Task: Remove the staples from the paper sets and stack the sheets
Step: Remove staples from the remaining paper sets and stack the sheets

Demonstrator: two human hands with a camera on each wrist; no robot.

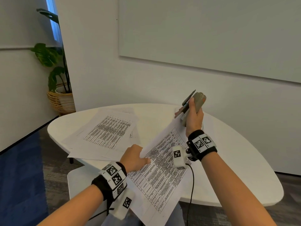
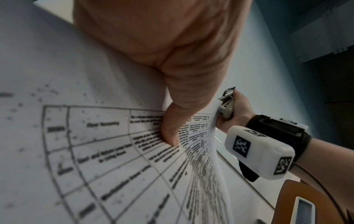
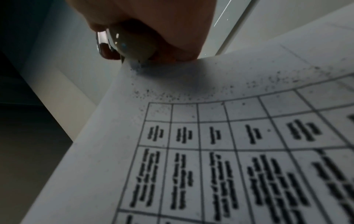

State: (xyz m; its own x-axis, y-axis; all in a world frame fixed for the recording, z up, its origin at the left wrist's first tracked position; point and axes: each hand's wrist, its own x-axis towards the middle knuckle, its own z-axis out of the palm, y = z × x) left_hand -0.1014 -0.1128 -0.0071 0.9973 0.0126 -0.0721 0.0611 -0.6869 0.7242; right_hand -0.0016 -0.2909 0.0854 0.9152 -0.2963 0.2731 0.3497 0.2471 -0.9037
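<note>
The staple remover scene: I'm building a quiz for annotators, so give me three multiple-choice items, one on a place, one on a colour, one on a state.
1. Where do the loose printed sheets lie?
A. on the far left part of the white table
B. on the floor
C. in the basket

2. What colour is the body of the staple remover?
A. red
B. grey-beige
C. blue

3. How is the paper set held?
A. flat on the table, untouched
B. rolled into a tube
C. pinched by the left hand, its far corner raised at the tool in the right hand

Answers: 1 A, the head view shows them spread on the tabletop; 2 B, its casing looks dull grey-beige above the metal jaws; 3 C, the left thumb presses the page while the corner lifts to the remover.
</note>
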